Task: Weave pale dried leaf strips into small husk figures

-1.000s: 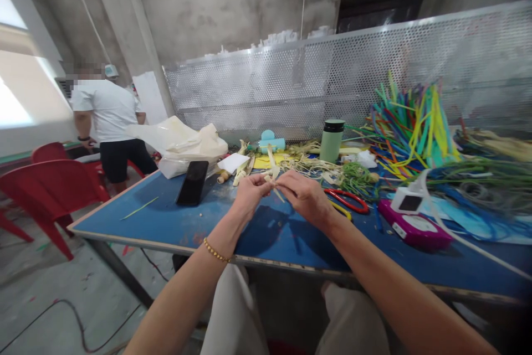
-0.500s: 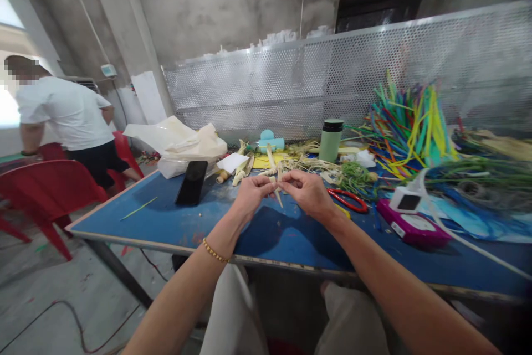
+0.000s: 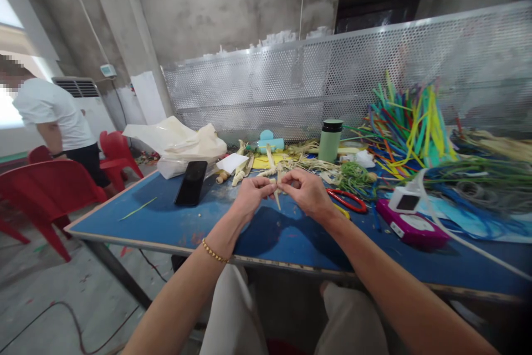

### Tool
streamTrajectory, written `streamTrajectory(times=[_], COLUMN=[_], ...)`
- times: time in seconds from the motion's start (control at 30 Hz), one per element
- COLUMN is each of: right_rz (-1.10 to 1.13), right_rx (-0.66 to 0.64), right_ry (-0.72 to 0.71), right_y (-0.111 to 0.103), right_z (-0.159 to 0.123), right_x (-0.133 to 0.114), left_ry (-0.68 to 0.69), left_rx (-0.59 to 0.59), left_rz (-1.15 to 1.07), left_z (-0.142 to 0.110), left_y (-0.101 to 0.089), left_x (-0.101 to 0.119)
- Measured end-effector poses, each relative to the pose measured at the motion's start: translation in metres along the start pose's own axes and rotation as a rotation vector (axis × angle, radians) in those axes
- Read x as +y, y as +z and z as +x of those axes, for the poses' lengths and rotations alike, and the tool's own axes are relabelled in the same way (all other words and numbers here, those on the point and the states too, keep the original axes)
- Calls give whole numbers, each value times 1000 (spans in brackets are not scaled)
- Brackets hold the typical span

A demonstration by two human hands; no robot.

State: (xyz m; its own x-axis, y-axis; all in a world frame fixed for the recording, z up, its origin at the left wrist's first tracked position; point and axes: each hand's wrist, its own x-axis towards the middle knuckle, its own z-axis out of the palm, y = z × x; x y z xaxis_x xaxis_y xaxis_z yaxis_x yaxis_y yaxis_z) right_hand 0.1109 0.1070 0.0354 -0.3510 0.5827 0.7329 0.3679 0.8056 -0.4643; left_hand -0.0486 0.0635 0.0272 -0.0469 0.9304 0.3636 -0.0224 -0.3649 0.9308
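Observation:
Both my hands meet above the blue table [image 3: 166, 227], fingertips almost touching. My left hand [image 3: 252, 195] pinches a pale, straw-coloured plant strip [image 3: 278, 199] from the left. From the right, my right hand [image 3: 306, 191] pinches the same strip piece, with thumb and forefinger pressed together. One pointed end of it hangs below my fingertips; the part between the fingers is mostly hidden. Beyond my hands lie dried pale strips [image 3: 318, 166] in a loose heap. Close to my right hand are red-handled scissors [image 3: 349, 201].
A black phone [image 3: 191, 183] and a pale plastic bag [image 3: 187, 144] are on the left. Behind stands a green bottle [image 3: 330, 143]. To the right are a magenta box [image 3: 418, 227], a white charger [image 3: 405, 200] and colourful strips [image 3: 428, 128]. A person [image 3: 58, 117] bends near red chairs [image 3: 45, 189].
The person in the white shirt has moved further left. My hands stay in nearly the same place, and the strip's hanging end has shifted slightly left.

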Motion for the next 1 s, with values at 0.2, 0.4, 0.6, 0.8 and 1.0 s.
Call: streamTrajectory(times=[0.2, 0.4, 0.6, 0.8, 1.0], right_rz=[-227, -92, 32, 99, 147], right_rx=[71, -142, -237, -269, -270], right_ry=[-142, -53, 106, 188, 255], right_y=[-4, -10, -12, -12, -12], right_z=[1, 4, 5, 5, 5], right_x=[2, 4, -1, -4, -6], left_ry=[-5, -58, -111, -109, -126], left_rx=[-18, -108, -89, -74, -72], left_rz=[29, 10, -32, -76, -22], left_z=[-1, -1, 1, 1, -2], left_y=[-1, -2, -2, -3, -1], left_x=[0, -2, -5, -2, 0])
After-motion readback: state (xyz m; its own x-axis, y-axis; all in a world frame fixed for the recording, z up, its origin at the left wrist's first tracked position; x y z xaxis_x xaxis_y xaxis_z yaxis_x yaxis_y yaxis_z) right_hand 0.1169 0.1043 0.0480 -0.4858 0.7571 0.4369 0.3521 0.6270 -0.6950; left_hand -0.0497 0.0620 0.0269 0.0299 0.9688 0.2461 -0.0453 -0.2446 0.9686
